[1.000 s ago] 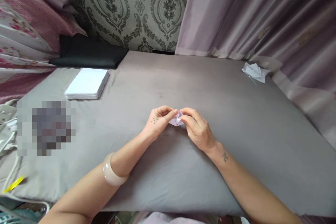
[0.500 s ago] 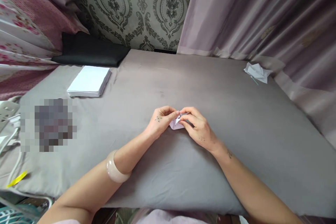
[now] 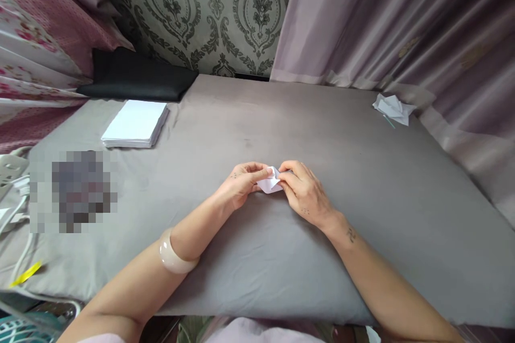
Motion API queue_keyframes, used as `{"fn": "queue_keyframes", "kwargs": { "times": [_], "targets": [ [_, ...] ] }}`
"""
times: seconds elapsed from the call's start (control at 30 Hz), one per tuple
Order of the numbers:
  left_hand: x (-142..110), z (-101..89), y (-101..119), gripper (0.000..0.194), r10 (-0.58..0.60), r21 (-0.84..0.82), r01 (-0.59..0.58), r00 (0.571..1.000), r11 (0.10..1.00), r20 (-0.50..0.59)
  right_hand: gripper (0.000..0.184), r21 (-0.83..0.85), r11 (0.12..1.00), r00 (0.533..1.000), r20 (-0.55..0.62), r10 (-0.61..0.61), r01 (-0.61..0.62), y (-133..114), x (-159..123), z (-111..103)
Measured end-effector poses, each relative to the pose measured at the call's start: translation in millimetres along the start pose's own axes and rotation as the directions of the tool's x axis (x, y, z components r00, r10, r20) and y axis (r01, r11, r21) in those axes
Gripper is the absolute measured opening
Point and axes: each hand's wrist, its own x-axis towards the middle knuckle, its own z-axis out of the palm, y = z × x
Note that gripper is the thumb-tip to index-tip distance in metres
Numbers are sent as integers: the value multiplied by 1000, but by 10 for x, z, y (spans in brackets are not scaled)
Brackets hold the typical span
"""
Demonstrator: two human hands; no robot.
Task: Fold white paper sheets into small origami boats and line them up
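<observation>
1. Fingers of the left hand [image 3: 239,185] closed narrow on the left side of a small, folded white paper piece [image 3: 269,185]; thumb lies across its upper face.
2. Right hand [image 3: 308,193]: fingers bent and drawn together, tips pinching the right edge of the same piece. Exact placement of each fingertip cannot be told.
3. Paper piece sits between the two hands, over the near-middle part of a desk [image 3: 249,128] covered in smooth grey cloth. Creased flaps visible on top. Contact with the cloth beneath: cannot tell.
4. Left forearm wears a wide, glossy, cream-coloured bangle [image 3: 175,257]. Dark marks noted on both hands and near the right wrist.
5. Far left of desk: neat stack of white paper sheets [image 3: 134,122], lying flat, just in front of a black, smooth folded sheet [image 3: 137,77].
6. Nearer, left: a pixelated dark object [image 3: 82,185], identity not readable. White cables [image 3: 24,257] run along the left edge, with a yellow tag [image 3: 26,274] beside them.
7. Far right: loose pile of folded white papers [image 3: 393,109], a thin pale-blue stick [image 3: 389,121] at its near side, close to the mauve curtain [image 3: 374,21].
8. Behind desk: grey-green wall with dark damask pattern [image 3: 217,21].
</observation>
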Motion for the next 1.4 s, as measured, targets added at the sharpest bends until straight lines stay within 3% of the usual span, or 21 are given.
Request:
{"fn": "queue_keyframes", "kwargs": {
  "times": [0.13, 0.33, 0.57, 0.7, 0.87, 0.93, 1.1, 1.23, 1.4],
  "targets": [
    [-8, 25, 30, 30, -22, -78, 24, 1000, 997, 19, 13, 62, 994, 996, -9, 90, -89, 42, -14, 5],
    [-9, 39, 38, 25, -37, -85, 36, 999, 996, -9, 13, 339, 927, 985, -1, 172, -161, 49, 1, 6],
    [-26, 34, 46, 25, -43, -70, 41, 998, 997, -35, 4, 396, 897, 976, -8, 217, -196, 31, 13, 9],
    [-2, 23, 32, 20, -90, -84, 86, 995, 993, -50, 6, 340, 929, 988, 1, 153, -145, 46, 13, -19],
    [23, 17, 7, 19, -105, -79, 99, 992, 992, -72, 19, 33, 998, 998, -3, -55, 56, -36, 27, -80],
    [12, 25, 13, 20, -94, -74, 89, 993, 993, -77, 20, -7, 997, 997, -5, -76, 76, -73, 23, -80],
    [-27, 59, 45, 21, -87, -60, 81, 992, 995, -90, 11, 179, 981, 996, -44, 83, -74, -66, -5, -16],
    [-15, 72, 34, 22, -69, -83, 61, 994, 995, -89, 14, 195, 972, 990, -32, 140, -131, -50, -9, 37],
    [-8, 83, -6, 28, -34, -197, 33, 999, 980, -4, 13, 262, 921, 934, -135, 331, -289, -75, 6, 84]
  ]
}}
